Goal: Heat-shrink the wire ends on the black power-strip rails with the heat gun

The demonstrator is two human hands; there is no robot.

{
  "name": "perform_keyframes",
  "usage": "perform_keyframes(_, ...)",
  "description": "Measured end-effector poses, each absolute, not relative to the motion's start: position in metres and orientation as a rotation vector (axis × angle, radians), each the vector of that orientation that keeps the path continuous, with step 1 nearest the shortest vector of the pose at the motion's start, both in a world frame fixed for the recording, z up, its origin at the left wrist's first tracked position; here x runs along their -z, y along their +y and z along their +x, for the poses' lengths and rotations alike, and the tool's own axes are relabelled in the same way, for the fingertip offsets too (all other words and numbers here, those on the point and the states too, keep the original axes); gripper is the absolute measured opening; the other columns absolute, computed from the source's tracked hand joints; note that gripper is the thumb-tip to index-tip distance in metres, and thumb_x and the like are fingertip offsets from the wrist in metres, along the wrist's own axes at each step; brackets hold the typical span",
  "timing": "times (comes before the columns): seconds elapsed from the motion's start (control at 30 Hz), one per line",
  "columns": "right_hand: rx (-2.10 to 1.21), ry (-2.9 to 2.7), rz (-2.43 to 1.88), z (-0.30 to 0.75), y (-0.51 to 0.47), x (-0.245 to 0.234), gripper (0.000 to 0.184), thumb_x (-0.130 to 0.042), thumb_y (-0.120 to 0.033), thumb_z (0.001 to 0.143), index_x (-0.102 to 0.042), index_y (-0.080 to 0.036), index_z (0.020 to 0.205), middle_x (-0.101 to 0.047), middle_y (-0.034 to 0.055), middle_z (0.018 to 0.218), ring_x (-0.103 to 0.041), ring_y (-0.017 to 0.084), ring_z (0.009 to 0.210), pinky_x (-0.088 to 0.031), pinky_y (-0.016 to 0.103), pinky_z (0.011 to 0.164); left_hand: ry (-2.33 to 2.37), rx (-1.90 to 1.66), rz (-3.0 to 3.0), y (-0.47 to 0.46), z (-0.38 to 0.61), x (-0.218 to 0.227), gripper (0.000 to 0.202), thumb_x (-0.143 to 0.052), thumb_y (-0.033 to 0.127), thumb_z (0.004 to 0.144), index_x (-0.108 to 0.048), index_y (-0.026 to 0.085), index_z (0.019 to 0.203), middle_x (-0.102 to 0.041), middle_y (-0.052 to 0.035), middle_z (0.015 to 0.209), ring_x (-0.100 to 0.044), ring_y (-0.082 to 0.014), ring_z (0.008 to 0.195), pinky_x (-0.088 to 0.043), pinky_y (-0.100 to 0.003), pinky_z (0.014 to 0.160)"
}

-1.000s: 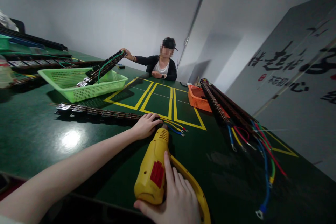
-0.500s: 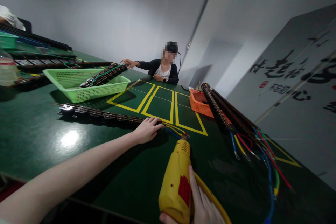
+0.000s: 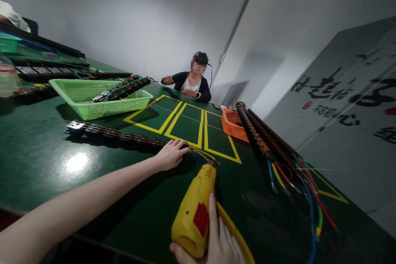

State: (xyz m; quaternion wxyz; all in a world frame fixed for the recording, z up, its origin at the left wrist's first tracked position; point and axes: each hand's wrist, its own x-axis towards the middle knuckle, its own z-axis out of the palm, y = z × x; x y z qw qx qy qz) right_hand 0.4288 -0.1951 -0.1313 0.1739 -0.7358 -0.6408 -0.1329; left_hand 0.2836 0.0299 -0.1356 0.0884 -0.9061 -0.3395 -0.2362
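- The heat gun (image 3: 188,214) is being held in the right hand (image 3: 227,241), its fingers (image 3: 212,214) being closed along the gun's side.
- The wire end of the strip (image 3: 114,134) is being covered by the bent fingers of the left hand (image 3: 168,156); whether it is being pinched or only pressed cannot be told.
- The nozzle is being held at the ends of the wires (image 3: 201,154), just beside a lug (image 3: 219,163); whether they are touching cannot be told.
- Judging by this, the wire ends are being worked on: one lug is already being carried at a red end, but the other ends are being hidden by the nozzle. Whether heat is being blown, and how many ends are left, cannot be told.
- The strip is being borne flat by the worktop (image 3: 130,206), outside the green basket (image 3: 93,110), in which another strip (image 3: 123,90) is being propped.
- Further strips (image 3: 252,128) with lugged wires are being rested at the orange basket (image 3: 233,126); their stage cannot be judged.
- Across the worktop, nothing is visibly being held by a co-worker (image 3: 192,82).
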Motion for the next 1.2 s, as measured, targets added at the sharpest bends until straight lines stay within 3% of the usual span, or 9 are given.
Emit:
perform_keyframes(0.17,0.311,-1.908,-2.066,0.402,-0.187,0.126,0.115,-0.074,-0.059,0.047,-0.031,-0.007,0.140,-0.063,0.0184,0.110,-0.061,0.034,0.098,-0.049,0.047,0.084,-1.007,0.730,-2.691,0.030,0.285,0.137,0.039,-0.049,0.017,0.082,-0.051,0.026,0.120,-0.045,-0.0067,0.125,-0.044,-0.0233,0.109,-0.038,-0.038,0.093)
perform_keyframes(0.33,0.193,-1.942,-2.061,0.390,-0.185,0.122,0.119,-0.075,-0.063,0.043,-0.032,-0.008,0.140,-0.063,0.0183,0.111,-0.061,0.035,0.098,-0.049,0.050,0.084,-1.011,0.764,-2.683,0.033,0.286,0.139,0.035,-0.047,0.019,0.085,-0.053,0.025,0.119,-0.047,-0.0072,0.125,-0.046,-0.0235,0.107,-0.039,-0.038,0.091)
perform_keyframes(0.6,-0.016,-1.885,-2.065,0.408,-0.188,0.112,0.124,-0.078,-0.057,0.042,-0.020,-0.018,0.145,-0.061,0.0121,0.115,-0.059,0.032,0.100,-0.047,0.047,0.086,-0.991,0.730,-2.711,0.031,0.283,0.138,0.040,-0.047,0.017,0.083,-0.051,0.026,0.121,-0.044,-0.0058,0.129,-0.045,-0.0234,0.109,-0.039,-0.038,0.093)
perform_keyframes(0.83,-0.043,-1.819,-2.113,0.438,-0.203,0.105,0.119,-0.077,-0.050,0.051,-0.010,-0.027,0.146,-0.059,0.0066,0.119,-0.057,0.029,0.104,-0.045,0.042,0.085,-0.972,0.702,-2.725,0.031,0.282,0.138,0.038,-0.044,0.016,0.084,-0.051,0.023,0.121,-0.042,-0.0072,0.131,-0.045,-0.0235,0.111,-0.038,-0.039,0.094)
perform_keyframes(1.0,0.090,-1.798,-2.178,0.449,-0.210,0.109,0.117,-0.074,-0.050,0.055,-0.006,-0.024,0.146,-0.058,0.0084,0.121,-0.059,0.031,0.098,-0.046,0.044,0.083,-0.885,0.627,-2.733,0.036,0.289,0.135,0.034,-0.045,0.014,0.082,-0.054,0.017,0.114,-0.041,-0.0094,0.133,-0.042,-0.0241,0.117,-0.035,-0.038,0.099)
perform_keyframes(1.2,0.048,-1.813,-2.165,0.437,-0.204,0.108,0.119,-0.072,-0.055,0.057,-0.002,-0.018,0.146,-0.058,0.0140,0.119,-0.057,0.032,0.104,-0.046,0.043,0.085,-0.912,0.565,-2.709,0.039,0.304,0.132,0.028,-0.047,0.016,0.080,-0.058,0.017,0.106,-0.048,-0.0099,0.125,-0.044,-0.0278,0.106,-0.037,-0.043,0.090)
